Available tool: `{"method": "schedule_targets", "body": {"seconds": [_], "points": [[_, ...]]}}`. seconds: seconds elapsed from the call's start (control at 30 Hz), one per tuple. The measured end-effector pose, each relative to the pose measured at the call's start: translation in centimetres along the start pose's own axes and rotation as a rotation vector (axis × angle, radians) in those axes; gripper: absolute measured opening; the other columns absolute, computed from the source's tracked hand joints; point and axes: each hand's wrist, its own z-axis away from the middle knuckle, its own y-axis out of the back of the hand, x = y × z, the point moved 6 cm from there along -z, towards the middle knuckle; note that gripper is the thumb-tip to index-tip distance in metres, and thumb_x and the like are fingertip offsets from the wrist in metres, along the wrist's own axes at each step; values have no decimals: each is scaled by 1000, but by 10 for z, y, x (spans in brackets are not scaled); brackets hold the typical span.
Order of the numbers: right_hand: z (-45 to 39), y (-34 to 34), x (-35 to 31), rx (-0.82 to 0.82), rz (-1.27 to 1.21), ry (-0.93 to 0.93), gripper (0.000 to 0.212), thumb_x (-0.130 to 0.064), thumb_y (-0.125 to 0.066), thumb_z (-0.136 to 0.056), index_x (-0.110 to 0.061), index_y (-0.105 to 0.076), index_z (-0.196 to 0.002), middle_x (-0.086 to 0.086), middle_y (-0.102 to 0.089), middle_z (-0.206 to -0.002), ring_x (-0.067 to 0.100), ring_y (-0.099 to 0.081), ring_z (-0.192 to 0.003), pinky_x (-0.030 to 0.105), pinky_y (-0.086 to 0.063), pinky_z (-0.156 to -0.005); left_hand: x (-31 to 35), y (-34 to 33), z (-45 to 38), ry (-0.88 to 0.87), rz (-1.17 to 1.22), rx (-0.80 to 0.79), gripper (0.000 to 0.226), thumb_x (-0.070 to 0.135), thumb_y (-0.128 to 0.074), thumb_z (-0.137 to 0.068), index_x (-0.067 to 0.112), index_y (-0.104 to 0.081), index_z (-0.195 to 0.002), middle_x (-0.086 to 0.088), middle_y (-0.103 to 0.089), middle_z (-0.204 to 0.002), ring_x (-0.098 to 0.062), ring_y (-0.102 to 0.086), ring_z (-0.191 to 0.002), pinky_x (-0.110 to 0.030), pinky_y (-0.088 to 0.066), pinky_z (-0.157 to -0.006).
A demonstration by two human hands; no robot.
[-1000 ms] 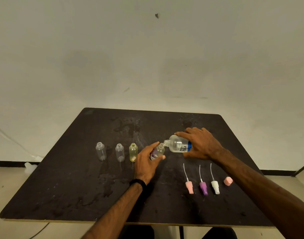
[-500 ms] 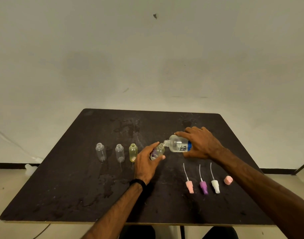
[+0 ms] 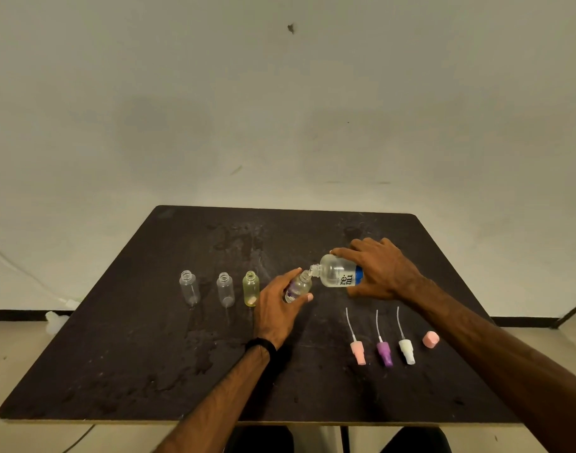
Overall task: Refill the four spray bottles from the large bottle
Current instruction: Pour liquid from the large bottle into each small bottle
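**Both hands closed, meeting at frame centre**

I see my left hand (image 3: 281, 308) just left of centre, fingers and thumb curled in a grip, forearm rising from the bottom edge. My right hand (image 3: 383, 271) sits right of centre, fingers wrapped from above, forearm entering from the lower right.

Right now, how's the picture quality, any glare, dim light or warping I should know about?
Head view: dim, yellowish light, no harsh glare; the dark table shows faint sheen on blotchy patches. Wide-angle warping bends the table's edges. The clear small bottles are low-contrast; the large bottle and both hands look sharp.
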Motion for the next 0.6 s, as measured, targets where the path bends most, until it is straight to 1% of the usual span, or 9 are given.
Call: {"method": "schedule_targets", "body": {"seconds": [0.17,0.37,0.6], "points": [[1,1,-1,-6,16,0,83,-64,-62,-80,-34,-28,-150,-3,-50,-125,13,-48,-112,33,-37,-96,0,0,1,1,-13,-1,59,26,-85,-78,26,-62,-133,17,-64,-123,-2,-61,-115,-25,-52,-100],[2,1,-1,-7,4,-2,83,-64,-62,-79,-35,-29,-149,-4,-51,-123,13,-48,-110,32,-37,-95,0,0,1,0,-19,-1,58,27,-85,-79,27,-62,-132,21,-62,-121,0,-60,-114,-24,-52,-100],[2,2,-1,8,-3,3,83,-64,-63,-78,-34,-30,-149,-3,-52,-122,13,-49,-110,33,-38,-94,-1,-1,1,-11,-10,1,59,27,-84,-79,27,-62,-133,14,-65,-128,-3,-60,-119,-29,-52,-102]]}}
